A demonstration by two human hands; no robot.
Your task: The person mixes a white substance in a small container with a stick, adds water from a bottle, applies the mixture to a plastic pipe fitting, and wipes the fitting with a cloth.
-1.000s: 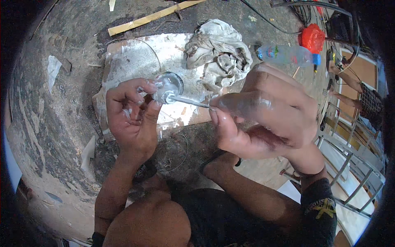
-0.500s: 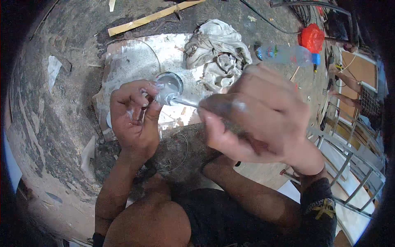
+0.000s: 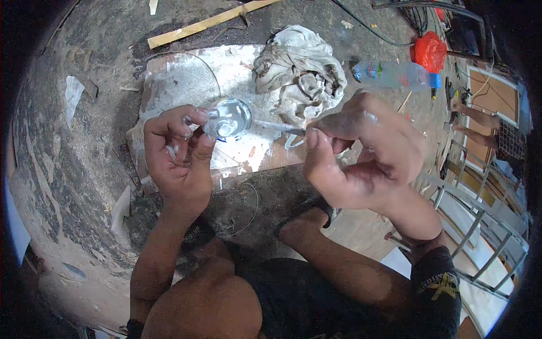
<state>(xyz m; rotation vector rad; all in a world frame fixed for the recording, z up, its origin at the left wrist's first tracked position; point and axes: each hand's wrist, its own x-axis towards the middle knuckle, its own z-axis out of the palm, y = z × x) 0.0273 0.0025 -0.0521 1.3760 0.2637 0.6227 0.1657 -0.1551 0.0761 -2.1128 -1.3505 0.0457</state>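
Observation:
Between the fingertips and thumb of my left hand [image 3: 182,152] is a small round object [image 3: 231,116], shiny like glass or polished metal, with whitish smears. I cannot tell its exact kind. My right hand [image 3: 372,155] pinches a slim rod [image 3: 276,126] with a pale tip and a darker end at the fingers. The rod points left toward the round object, with a small gap between them. Pale residue marks the fingers of both hands. Below them lies a white-stained board [image 3: 180,79], and a crumpled dirty cloth [image 3: 299,62] rests on its far right part.
A clear plastic bottle [image 3: 389,74] with a blue cap lies right of the cloth, near a red plastic bag [image 3: 429,52]. A wooden strip [image 3: 197,31] is beyond the board. At the right stands a metal frame [image 3: 480,214]; another person's legs [image 3: 477,121] show farther off.
My right hand has moved right, drawing the rod's tip away from the round object. The round object has tilted in my left hand, showing its bright face.

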